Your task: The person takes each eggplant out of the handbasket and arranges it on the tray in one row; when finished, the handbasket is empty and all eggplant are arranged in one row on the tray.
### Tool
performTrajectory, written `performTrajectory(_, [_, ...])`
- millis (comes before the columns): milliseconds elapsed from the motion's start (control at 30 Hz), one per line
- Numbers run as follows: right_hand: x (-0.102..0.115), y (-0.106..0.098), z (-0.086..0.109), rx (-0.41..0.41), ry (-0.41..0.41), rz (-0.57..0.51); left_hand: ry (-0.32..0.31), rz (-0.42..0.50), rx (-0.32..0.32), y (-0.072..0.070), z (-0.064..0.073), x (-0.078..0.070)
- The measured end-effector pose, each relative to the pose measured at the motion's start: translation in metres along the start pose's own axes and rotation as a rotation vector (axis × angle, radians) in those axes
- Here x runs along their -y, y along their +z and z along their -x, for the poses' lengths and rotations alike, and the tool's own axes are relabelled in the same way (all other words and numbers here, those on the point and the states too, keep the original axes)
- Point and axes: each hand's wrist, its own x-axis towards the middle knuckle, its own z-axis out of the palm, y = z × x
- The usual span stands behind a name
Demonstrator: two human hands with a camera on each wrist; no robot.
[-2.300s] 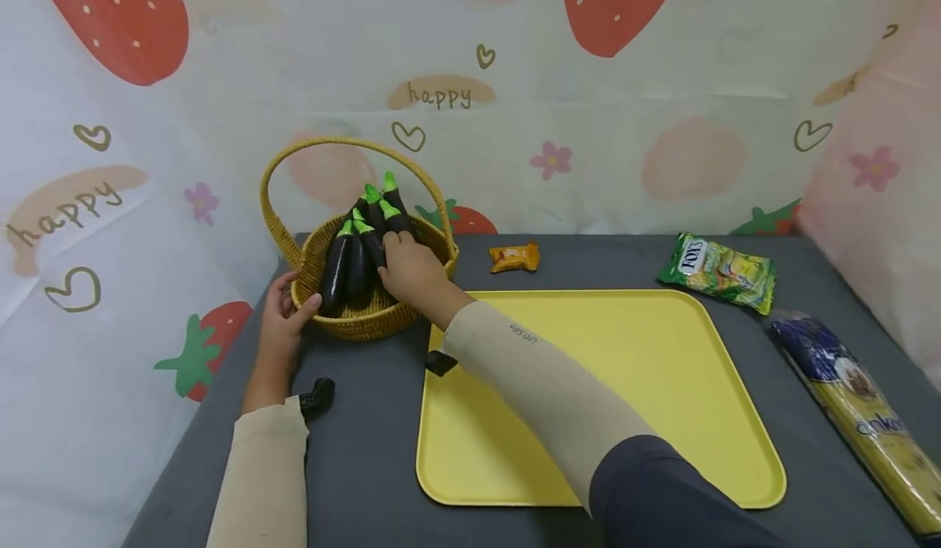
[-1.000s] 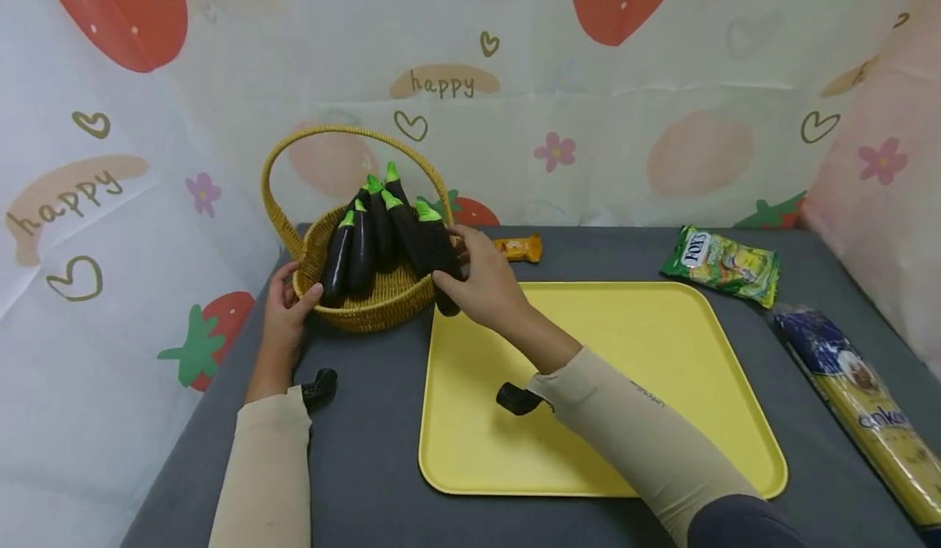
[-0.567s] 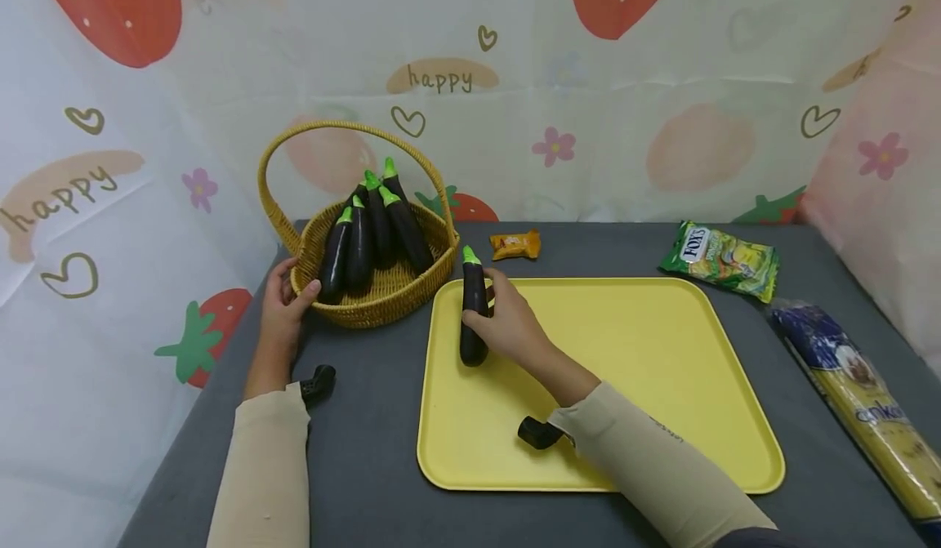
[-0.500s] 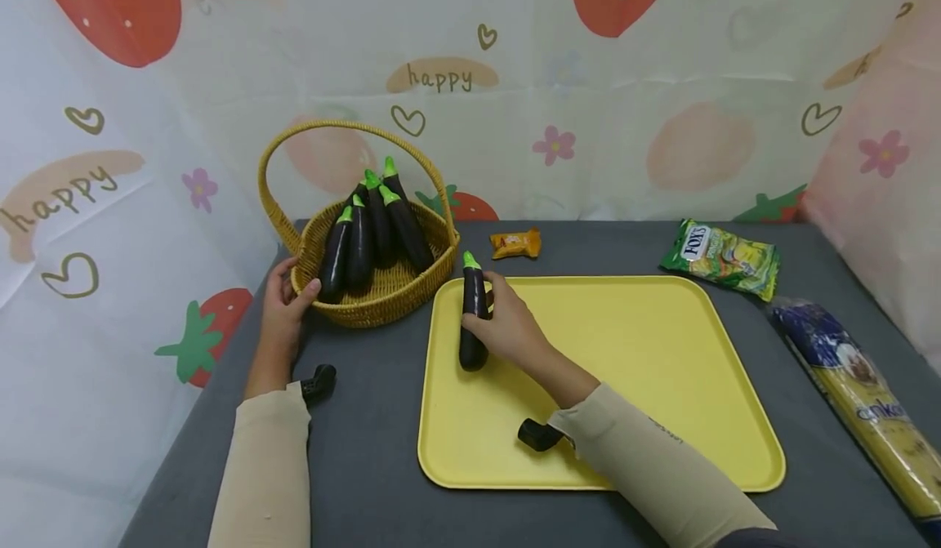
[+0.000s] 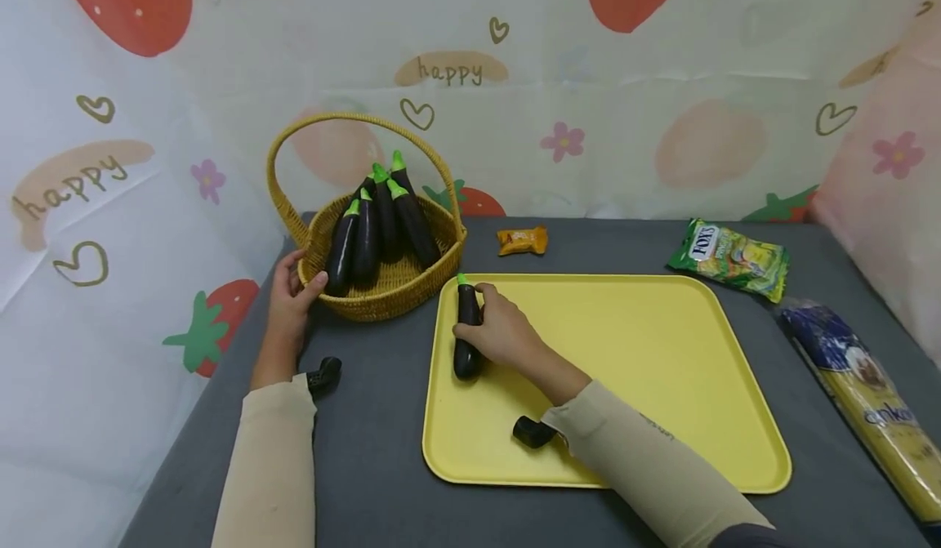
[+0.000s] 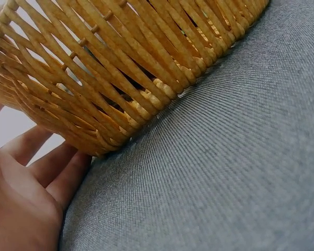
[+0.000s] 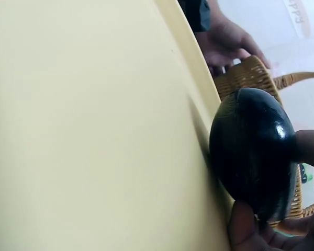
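Observation:
A dark eggplant (image 5: 467, 352) with a green stem lies lengthwise close over the left part of the yellow tray (image 5: 625, 352). My right hand (image 5: 507, 331) pinches it between thumb and fingers; its rounded end fills much of the right wrist view. At the left, my left hand (image 5: 290, 303) grips the rim of a woven basket (image 5: 375, 307), thumb on top and fingers around the outer side. In the left wrist view, fingers (image 6: 57, 162) reach under the basket's edge. Several more eggplants (image 5: 367, 242) lean together inside the basket, green stems up.
Behind the tray lies a small orange packet (image 5: 523, 241). A green candy bag (image 5: 731, 259) is at the back right, with a long yellow and blue package (image 5: 860, 393) along the right side. The basket's tall handle (image 5: 360, 117) arches over the eggplants.
My right hand has lifted one eggplant out of the basket, carried it right and lowered it over the tray's left part. My left hand has kept its grip on the basket rim.

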Motion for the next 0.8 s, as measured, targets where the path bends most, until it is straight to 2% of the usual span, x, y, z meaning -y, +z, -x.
performTrajectory(167, [0.002,0.0,-0.003,0.013,0.002,0.073,0.012,0.013,0.01,0.001,-0.002,0.001])
performTrajectory(300, [0.002,0.0,-0.003,0.008,-0.013,0.091,0.021,0.018,0.005,0.0,-0.002,0.002])
performTrajectory(600, [0.007,-0.008,-0.007,0.011,-0.038,0.066,0.015,0.017,-0.007,0.0,-0.002,0.001])
performTrajectory(700, [0.016,-0.016,-0.014,-0.016,-0.081,0.082,0.011,0.013,-0.001,0.001,-0.001,-0.001])
performTrajectory(800, [0.032,-0.023,-0.025,-0.046,-0.161,0.103,0.009,0.007,0.001,0.002,0.0,-0.002])
